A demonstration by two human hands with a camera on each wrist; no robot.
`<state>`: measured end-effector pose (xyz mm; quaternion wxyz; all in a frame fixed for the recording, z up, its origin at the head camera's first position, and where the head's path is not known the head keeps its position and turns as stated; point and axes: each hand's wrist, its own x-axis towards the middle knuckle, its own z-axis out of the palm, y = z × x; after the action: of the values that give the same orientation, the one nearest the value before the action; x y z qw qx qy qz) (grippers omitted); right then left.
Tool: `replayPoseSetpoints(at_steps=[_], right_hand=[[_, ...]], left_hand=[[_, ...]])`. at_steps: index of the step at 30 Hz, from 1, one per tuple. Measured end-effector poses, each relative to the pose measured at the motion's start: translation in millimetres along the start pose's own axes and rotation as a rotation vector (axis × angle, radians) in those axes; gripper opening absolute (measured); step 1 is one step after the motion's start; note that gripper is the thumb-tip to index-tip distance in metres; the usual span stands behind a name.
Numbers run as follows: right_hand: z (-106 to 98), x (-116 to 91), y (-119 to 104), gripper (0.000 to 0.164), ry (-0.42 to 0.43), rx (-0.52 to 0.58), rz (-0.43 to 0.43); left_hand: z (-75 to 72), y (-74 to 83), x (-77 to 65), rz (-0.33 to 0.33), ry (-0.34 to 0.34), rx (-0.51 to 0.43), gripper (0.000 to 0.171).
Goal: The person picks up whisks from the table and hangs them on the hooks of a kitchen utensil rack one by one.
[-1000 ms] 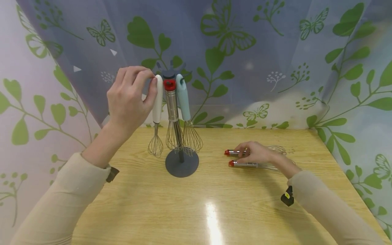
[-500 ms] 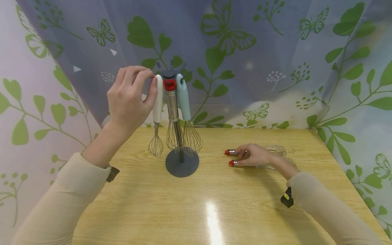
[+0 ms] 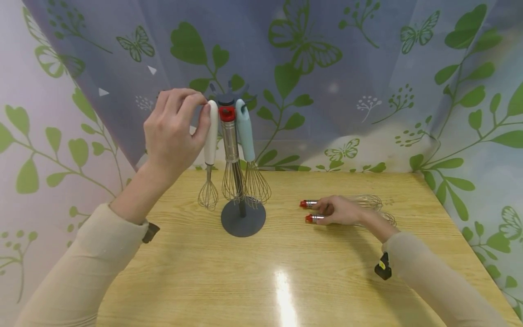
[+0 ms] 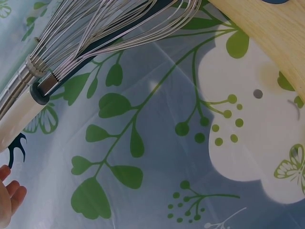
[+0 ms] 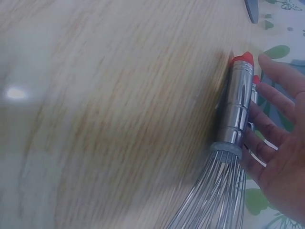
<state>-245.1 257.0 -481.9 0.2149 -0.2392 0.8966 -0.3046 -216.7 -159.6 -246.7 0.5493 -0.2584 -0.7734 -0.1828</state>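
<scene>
At the top of the white-handled whisk (image 3: 211, 131), my left hand (image 3: 173, 125) pinches the handle's end between thumb and forefinger. That whisk hangs on the left side of a dark grey stand (image 3: 243, 220), next to a steel whisk with a red cap (image 3: 230, 141) and a light-blue-handled whisk (image 3: 245, 131). In the left wrist view, a few fingertips (image 4: 16, 193) lie below the white handle (image 4: 21, 114). My right hand (image 3: 341, 210) is over two red-capped steel whisks lying on the table. Its fingers are loosely spread beside the nearer whisk's handle (image 5: 236, 102), not wrapped round it.
The wooden table (image 3: 261, 272) meets a leaf-and-butterfly patterned curtain (image 3: 359, 113) at the back and sides. Dark hooks (image 3: 226, 93) stick out from the stand's top. Both lying whisks point their wire loops (image 3: 369, 200) to the right.
My right hand has shifted slightly toward the table's front, now covering more of the nearer lying whisk's handle. The left hand and the hanging whisks have stayed in place.
</scene>
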Motion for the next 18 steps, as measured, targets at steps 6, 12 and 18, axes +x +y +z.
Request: replayPoseSetpoints(at_steps=[6, 12, 18], right_hand=[[2.7, -0.6, 3.4, 0.050, -0.006, -0.008, -0.030], [4.6, -0.9, 6.1, 0.048, -0.009, -0.024, -0.038], [6.7, 0.0, 6.1, 0.048, -0.010, -0.016, -0.041]], left_hand=[[-0.2, 0.5, -0.1, -0.003, -0.001, 0.001, 0.026], [-0.5, 1.3, 0.5, -0.004, 0.000, 0.001, 0.026], [-0.8, 1.3, 0.4, -0.008, -0.004, 0.003, 0.026]])
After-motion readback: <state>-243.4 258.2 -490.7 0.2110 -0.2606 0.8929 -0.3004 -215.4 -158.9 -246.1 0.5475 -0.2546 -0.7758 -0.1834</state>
